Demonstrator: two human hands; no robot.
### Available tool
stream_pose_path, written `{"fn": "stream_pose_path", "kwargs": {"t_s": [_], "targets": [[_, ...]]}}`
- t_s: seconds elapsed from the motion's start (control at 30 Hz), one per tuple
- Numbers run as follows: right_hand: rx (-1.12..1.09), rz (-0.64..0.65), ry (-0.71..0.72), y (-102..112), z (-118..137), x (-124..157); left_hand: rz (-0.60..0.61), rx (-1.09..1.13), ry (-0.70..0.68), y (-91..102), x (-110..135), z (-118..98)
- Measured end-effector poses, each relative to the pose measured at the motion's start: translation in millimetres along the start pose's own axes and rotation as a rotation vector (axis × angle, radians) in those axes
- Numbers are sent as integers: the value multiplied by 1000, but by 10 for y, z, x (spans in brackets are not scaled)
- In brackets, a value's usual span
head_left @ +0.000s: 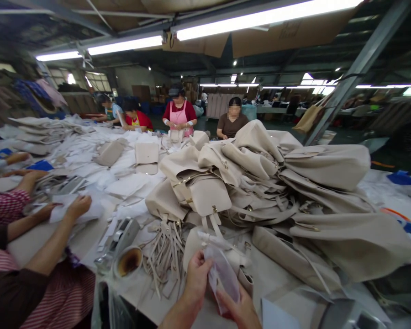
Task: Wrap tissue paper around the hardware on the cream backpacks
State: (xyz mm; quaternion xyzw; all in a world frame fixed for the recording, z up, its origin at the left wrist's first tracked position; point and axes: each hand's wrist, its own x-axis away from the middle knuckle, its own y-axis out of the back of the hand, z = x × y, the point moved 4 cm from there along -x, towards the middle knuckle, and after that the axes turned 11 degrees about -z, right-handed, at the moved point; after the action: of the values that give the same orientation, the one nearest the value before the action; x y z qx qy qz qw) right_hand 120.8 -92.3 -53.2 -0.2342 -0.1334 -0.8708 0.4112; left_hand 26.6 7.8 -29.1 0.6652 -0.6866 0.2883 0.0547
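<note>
My left hand is closed, pinching the upper left edge of a thin translucent white sheet or pouch; which of the two I cannot tell. Lower down, my right hand grips the same piece, its thumb on the near side and its other fingers mostly hidden. Just beyond both hands lies a beige bag with straps, partly covered. A bundle of thin beige straps is spread on the table to the left. Behind rises a large heap of beige leather-like bags with gold-coloured clasps.
Left of the straps stand a round cup with brown residue and a grey metal device. A co-worker's hands hold white paper at the left. Several people sit across the table. A slanted metal post stands at the right.
</note>
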Motion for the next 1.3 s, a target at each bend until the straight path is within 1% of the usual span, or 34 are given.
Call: {"fn": "stream_pose_path", "kwargs": {"t_s": [0.1,0.2,0.27,0.3,0.37,0.47,0.53,0.57,0.63,0.77,0.83,0.9,1.0,1.07,1.13,1.2,1.23,1.27,1.3], "targets": [[84,10,72,-53,-23,13,-47,21,-8,5,11,3],[76,41,287,-82,67,61,-82,37,-10,-7,36,2],[103,-4,390,-56,144,90,-94,44,-9,-15,59,-2],[126,-30,391,-39,167,94,-95,48,-9,-19,72,-3],[148,-52,320,-15,174,85,-91,53,-8,-23,97,-8],[70,-41,211,5,120,56,-61,57,16,-19,122,-29],[11,-39,187,27,63,32,-16,56,46,-8,127,-58],[-3,-25,202,37,39,22,4,51,61,3,124,-75],[17,45,318,48,27,11,20,36,79,37,109,-105],[162,227,706,26,67,40,-29,29,87,105,42,-110],[216,288,803,4,55,36,-59,45,91,126,14,-94],[254,336,846,-19,23,8,-90,75,95,148,10,-93],[316,405,903,-49,-40,-55,-108,131,101,182,69,-129],[335,418,927,-57,-70,-103,-71,159,99,194,133,-167],[344,458,933,-77,-80,-122,-30,124,48,209,185,-211],[368,541,912,-115,-62,-91,-27,46,-28,239,200,-242],[384,592,882,-138,-42,-57,-45,11,-60,262,193,-251],[385,620,840,-156,-7,-19,-64,-10,-81,287,179,-255],[361,617,787,-168,46,17,-78,-20,-90,311,161,-256]]}}
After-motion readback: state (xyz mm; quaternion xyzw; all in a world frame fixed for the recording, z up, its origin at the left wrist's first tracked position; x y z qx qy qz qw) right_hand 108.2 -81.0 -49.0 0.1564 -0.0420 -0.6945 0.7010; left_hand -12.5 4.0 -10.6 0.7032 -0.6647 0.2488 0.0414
